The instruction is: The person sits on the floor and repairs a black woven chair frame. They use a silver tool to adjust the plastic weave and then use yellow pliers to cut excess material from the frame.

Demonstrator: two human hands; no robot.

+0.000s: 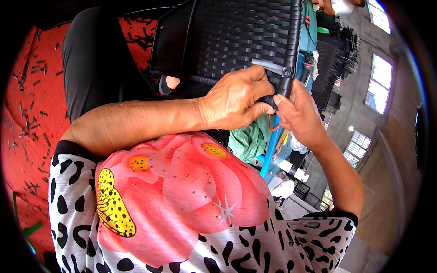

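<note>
A black woven panel [246,34] of flat plastic strips, most likely part of a piece of furniture, stands in front of me. Its right edge is a strip-wrapped frame bar [294,32]. At the panel's lower right corner my left hand [239,98] is closed, fingers curled and thumb pointing at the bar; what it pinches is hidden. My right hand [300,113] grips the bar's lower end, thumb pressed on the near side. A pale, shiny flat strip [268,65] crosses the weave just above my left knuckles. A thin red loop [271,123] shows below, between both hands.
Black strip offcuts [34,123] are scattered over the red floor covering [20,168] at left. Green sheeting [248,141] and a blue bar [271,152] lie beyond my hands. Bundled black strips [343,50] hang at the right. Another person [341,7] is at the top.
</note>
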